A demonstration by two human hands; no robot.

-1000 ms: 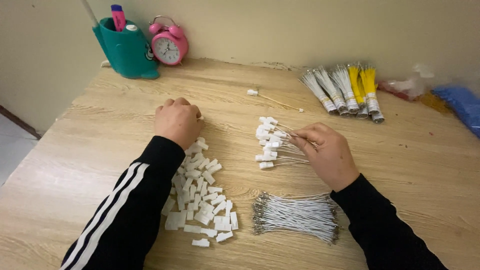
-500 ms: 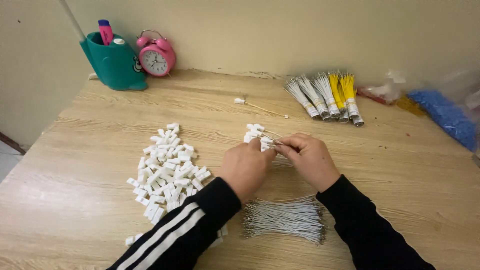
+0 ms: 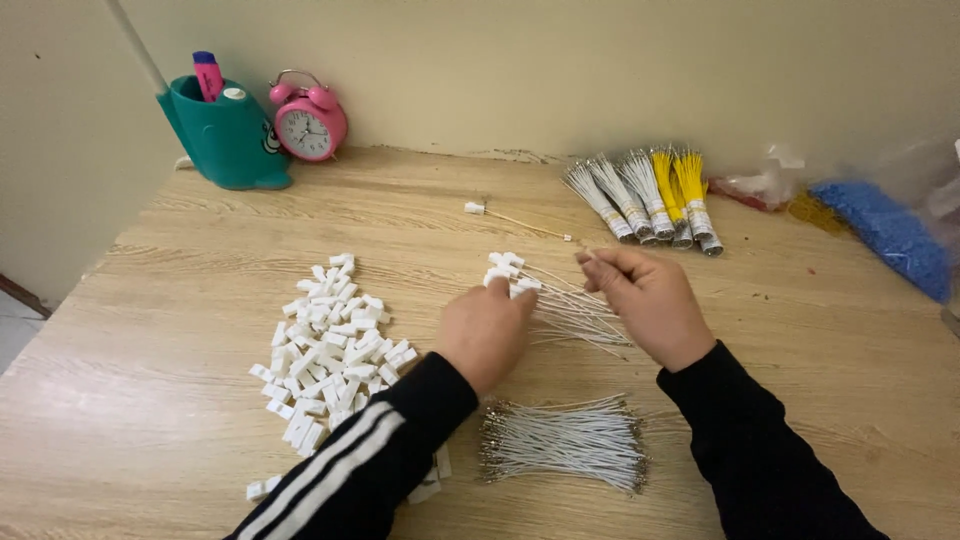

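The person leans over the table (image 3: 200, 300) with both hands near its middle, close together over a small fan of finished wires (image 3: 560, 300), each capped by a white plug at its left end. The left hand (image 3: 487, 330) lies knuckles up with its fingers curled together beside the capped ends, seemingly closed on a plug, though the back of the hand hides what is inside. The right hand (image 3: 648, 305) has thumb and forefinger pinched on the tip of one thin wire, holding it out toward the left hand so the two ends can meet. Everything is laid out within reach, by kind: a loose heap of white plugs (image 3: 325, 350) to the left, just beside the left sleeve, and a tidy bundle of bare wires (image 3: 565, 440) near the table's front edge, between the forearms. Farther back lie taped bunches of white and yellow wires (image 3: 650, 195), a lone capped wire (image 3: 510, 218), a blue bag (image 3: 885, 225), a pink clock (image 3: 308, 120) and a teal cup (image 3: 222, 135), all well apart from the hands.
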